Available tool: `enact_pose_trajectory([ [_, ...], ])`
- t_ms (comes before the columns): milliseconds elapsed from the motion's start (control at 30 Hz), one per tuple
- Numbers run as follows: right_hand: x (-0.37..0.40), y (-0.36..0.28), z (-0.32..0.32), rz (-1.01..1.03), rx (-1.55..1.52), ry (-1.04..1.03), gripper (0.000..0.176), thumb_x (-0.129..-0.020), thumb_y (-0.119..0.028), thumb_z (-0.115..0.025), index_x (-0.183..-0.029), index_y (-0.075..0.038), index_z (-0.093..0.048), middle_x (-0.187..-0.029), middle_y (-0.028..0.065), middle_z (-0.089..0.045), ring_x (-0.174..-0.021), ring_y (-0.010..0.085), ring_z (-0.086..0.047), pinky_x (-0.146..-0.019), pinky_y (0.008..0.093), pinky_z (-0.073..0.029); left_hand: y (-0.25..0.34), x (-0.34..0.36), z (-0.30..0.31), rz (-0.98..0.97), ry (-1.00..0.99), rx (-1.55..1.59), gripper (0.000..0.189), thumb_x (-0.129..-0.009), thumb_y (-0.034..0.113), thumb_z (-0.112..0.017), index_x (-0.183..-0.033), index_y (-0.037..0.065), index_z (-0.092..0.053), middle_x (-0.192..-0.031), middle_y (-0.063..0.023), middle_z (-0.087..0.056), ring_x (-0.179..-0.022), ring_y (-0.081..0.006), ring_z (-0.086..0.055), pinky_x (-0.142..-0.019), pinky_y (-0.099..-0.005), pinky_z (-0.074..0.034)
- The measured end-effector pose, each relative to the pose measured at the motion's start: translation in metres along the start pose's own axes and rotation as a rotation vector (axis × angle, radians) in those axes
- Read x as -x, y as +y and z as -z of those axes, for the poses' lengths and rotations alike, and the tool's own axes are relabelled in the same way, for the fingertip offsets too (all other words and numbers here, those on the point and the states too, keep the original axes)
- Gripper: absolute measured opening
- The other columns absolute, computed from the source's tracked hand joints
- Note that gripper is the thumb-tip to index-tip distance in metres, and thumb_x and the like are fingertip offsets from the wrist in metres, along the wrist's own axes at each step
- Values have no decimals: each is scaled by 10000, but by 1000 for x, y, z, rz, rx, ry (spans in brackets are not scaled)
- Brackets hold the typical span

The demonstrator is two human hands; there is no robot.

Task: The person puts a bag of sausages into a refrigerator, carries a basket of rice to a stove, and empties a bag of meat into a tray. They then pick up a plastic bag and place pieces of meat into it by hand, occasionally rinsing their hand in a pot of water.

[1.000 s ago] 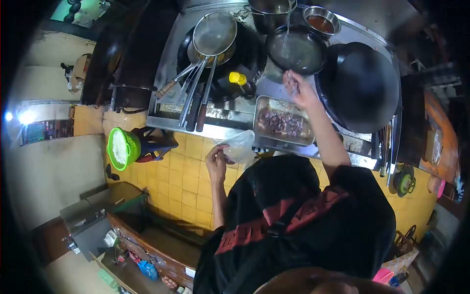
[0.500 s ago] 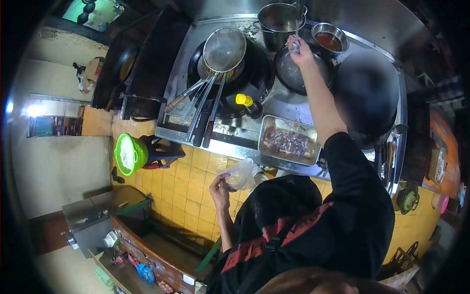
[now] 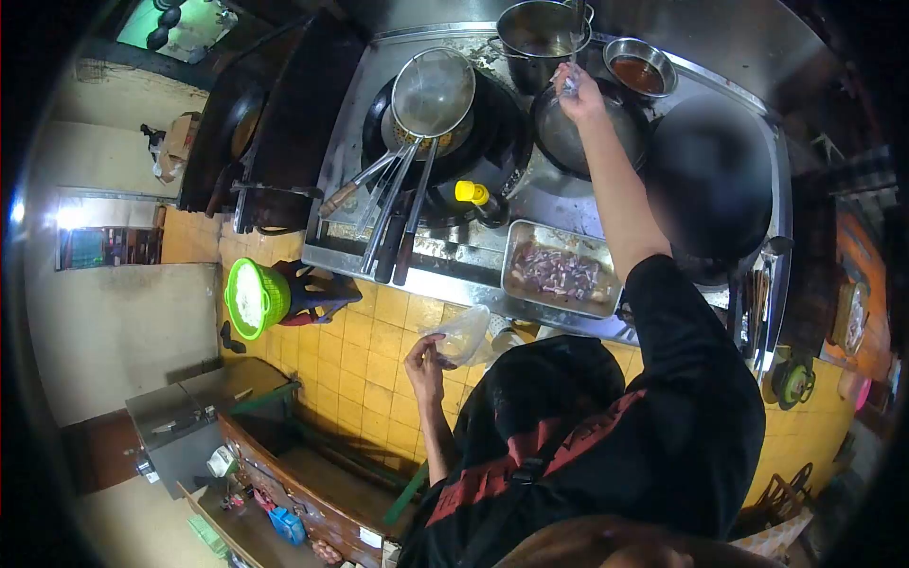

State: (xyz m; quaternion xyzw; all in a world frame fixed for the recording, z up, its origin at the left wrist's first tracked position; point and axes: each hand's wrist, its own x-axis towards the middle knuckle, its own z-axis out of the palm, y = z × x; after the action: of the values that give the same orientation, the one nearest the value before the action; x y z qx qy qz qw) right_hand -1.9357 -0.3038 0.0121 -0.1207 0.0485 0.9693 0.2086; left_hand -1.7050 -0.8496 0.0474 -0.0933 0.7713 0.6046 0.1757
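Observation:
My left hand (image 3: 425, 367) is closed on the edge of a clear plastic bag (image 3: 462, 337), held over the tiled floor in front of the stove. My right hand (image 3: 579, 97) reaches across the stove, fingers closed, above a dark wok (image 3: 606, 142) and just in front of a deep metal pot (image 3: 530, 36). Something small, whitish and glossy shows at its fingers; I cannot make out what it is. Below my right forearm stands a rectangular metal tray (image 3: 559, 308) with chopped purplish-white pieces (image 3: 559, 273).
A round strainer (image 3: 433, 92) rests over a large wok at the left, with several long handles pointing toward me. A yellow-capped bottle (image 3: 485, 204) stands beside it. Behind are a bowl of reddish liquid (image 3: 639, 71) and a dark round pan (image 3: 708, 180). A green basket (image 3: 270, 298) stands left.
The view has shifted slightly. My right hand stays over the wok, its fingers turned a little. My left hand keeps the bag in nearly the same spot.

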Motion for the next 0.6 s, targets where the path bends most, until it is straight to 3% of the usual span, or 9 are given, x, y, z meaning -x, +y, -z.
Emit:
enact_pose_trajectory([
  [400,8,8,-8,4,-34,3,209,-980,-138,-402,-970,51,-489,-869,172,-567,-723,246,-581,-588,311,-584,9,-3,-4,-41,-53,-4,195,-949,102,-485,-945,5,-653,-738,-52,-616,-513,-96,-561,-467,-238,-493],
  [467,5,8,-7,46,-14,-14,212,-979,-137,-400,-956,53,-493,-864,167,-569,-741,250,-586,-602,314,-586,11,-3,-7,-81,-29,10,206,-960,128,-495,-936,4,-659,-657,-52,-583,-489,-105,-554,-457,-247,-490],
  [600,4,4,-9,-2,-28,-52,214,-981,-133,-392,-957,55,-493,-862,162,-571,-750,255,-589,-611,320,-585,7,-6,-8,-41,-28,22,200,-956,120,-497,-935,1,-655,-659,-53,-583,-486,-106,-553,-456,-246,-490],
])
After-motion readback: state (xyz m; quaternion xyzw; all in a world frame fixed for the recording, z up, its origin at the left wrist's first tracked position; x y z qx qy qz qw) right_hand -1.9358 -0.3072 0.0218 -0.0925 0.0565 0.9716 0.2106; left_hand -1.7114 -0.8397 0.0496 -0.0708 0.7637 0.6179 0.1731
